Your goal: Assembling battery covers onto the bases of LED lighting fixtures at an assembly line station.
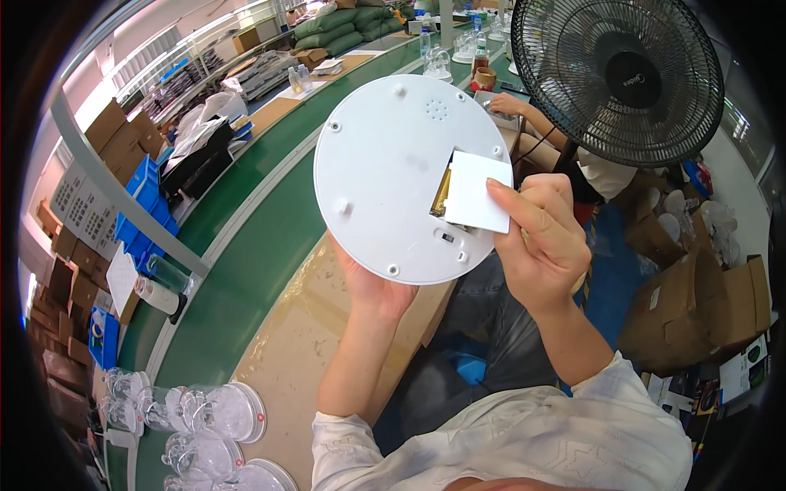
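Note:
My left hand holds up a round white plastic base from beneath, its flat underside facing me. Most of those fingers are hidden behind the disc. Small feet, screw holes, a cluster of round holes and a small black slide switch show on it. Between the thumb and fingers of my right hand is a square white battery cover. It lies tilted over the battery compartment, partly covering it, with gold-coloured contents showing along the left side.
Several clear domed plastic pieces stand at the lower left on a cardboard-covered bench. A green conveyor belt curves behind. At upper right are a black fan and another person's arm. Cardboard boxes stand at right.

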`<state>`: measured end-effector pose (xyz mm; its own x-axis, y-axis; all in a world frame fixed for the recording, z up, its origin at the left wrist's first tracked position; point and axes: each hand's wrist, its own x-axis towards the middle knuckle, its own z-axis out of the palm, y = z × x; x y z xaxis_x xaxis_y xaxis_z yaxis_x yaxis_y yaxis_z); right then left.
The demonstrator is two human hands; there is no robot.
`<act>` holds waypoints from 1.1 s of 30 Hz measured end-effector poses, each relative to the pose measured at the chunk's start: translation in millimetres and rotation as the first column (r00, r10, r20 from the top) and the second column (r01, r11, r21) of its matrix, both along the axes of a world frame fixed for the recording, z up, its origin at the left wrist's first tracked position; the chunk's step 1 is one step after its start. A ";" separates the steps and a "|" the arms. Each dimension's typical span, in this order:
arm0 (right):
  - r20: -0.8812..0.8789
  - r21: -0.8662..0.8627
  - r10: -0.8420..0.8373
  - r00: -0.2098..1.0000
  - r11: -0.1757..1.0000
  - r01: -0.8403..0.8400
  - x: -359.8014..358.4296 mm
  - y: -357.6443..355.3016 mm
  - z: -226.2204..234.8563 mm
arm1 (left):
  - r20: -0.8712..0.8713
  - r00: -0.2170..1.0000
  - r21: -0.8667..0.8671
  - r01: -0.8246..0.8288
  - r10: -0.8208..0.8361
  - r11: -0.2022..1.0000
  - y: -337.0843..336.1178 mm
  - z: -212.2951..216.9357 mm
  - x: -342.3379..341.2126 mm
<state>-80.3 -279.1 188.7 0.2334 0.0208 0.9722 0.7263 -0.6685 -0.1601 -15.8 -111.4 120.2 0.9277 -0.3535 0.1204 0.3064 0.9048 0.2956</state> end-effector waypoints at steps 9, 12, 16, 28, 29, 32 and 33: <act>0.035 0.019 -0.026 0.999 0.999 0.026 1.7 0.5 -5.2 | -0.033 0.999 -0.040 0.013 -0.014 0.999 0.3 0.9 -0.2; 0.049 0.008 -0.030 0.998 1.000 0.030 4.9 1.3 -5.5 | 0.007 1.000 -0.029 0.015 -0.015 0.999 0.3 2.8 -1.2; 0.037 0.013 -0.033 0.999 0.999 0.032 6.0 0.8 -6.8 | 0.043 0.999 -0.029 0.012 -0.011 0.999 -1.1 4.2 -1.2; 0.017 0.041 -0.037 0.999 0.999 0.036 6.7 -0.3 -11.2 | 0.080 0.997 0.019 -0.002 0.001 1.000 -3.8 5.8 -2.2; 0.012 0.061 -0.050 0.999 0.997 0.049 6.5 0.1 -11.7 | 0.082 0.997 0.007 0.008 -0.008 1.000 -3.7 5.6 -2.3; 0.026 0.076 -0.061 0.998 0.995 0.059 7.9 0.3 -13.4 | 0.067 0.998 0.018 -0.010 0.009 1.000 -5.1 6.2 -2.7; 0.025 0.075 -0.061 0.998 0.995 0.059 8.0 0.9 -13.5 | 0.066 0.998 0.017 -0.011 0.009 1.000 -5.2 6.3 -2.8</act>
<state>-72.4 -278.2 175.1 0.2055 -0.0647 0.9765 0.6902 -0.6978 -0.1914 -18.6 -116.6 126.5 0.9215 -0.3467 0.1750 0.2767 0.9023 0.3305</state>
